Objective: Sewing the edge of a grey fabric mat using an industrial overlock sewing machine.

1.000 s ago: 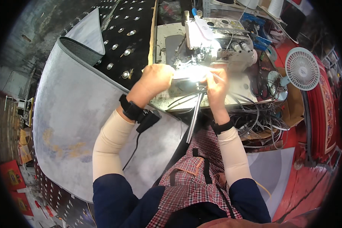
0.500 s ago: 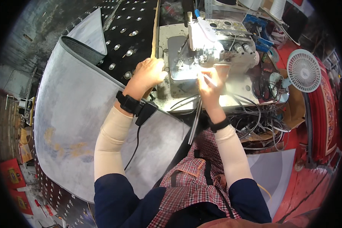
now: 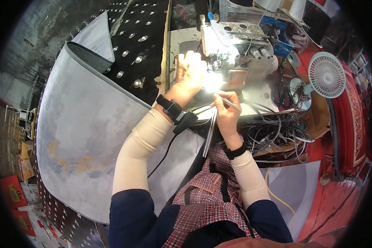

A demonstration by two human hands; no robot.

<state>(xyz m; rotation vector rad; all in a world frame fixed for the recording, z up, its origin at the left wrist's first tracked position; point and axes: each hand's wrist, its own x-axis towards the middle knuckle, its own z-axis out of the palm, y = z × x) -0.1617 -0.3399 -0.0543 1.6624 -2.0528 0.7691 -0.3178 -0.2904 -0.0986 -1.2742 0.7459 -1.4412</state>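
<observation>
My left hand (image 3: 189,74) is over the bed of an industrial sewing machine (image 3: 246,49), just left of the brightly lit needle area. Its fingers look bent, but glare washes out their tips and anything under them. My right hand (image 3: 228,115) is at the front edge of the machine table, closed in a pinch on a slim silvery tool (image 3: 231,104) that looks like tweezers. Grey narrow strips (image 3: 211,132) hang over the table edge beside that hand. To the left, a big grey sheet (image 3: 87,124) with a bound edge curls over on itself.
A black board with shiny metal studs (image 3: 132,45) lies left of the machine. On the right stand a white fan (image 3: 327,74) and a tangle of dark cords (image 3: 273,134). Thread cones (image 3: 300,10) are at the back right. A pale panel (image 3: 295,186) lies below the cords.
My left hand has left the board's edge and moved right onto the machine bed. My right hand has drawn back from the needle area toward me, and the silvery tool shows in it.
</observation>
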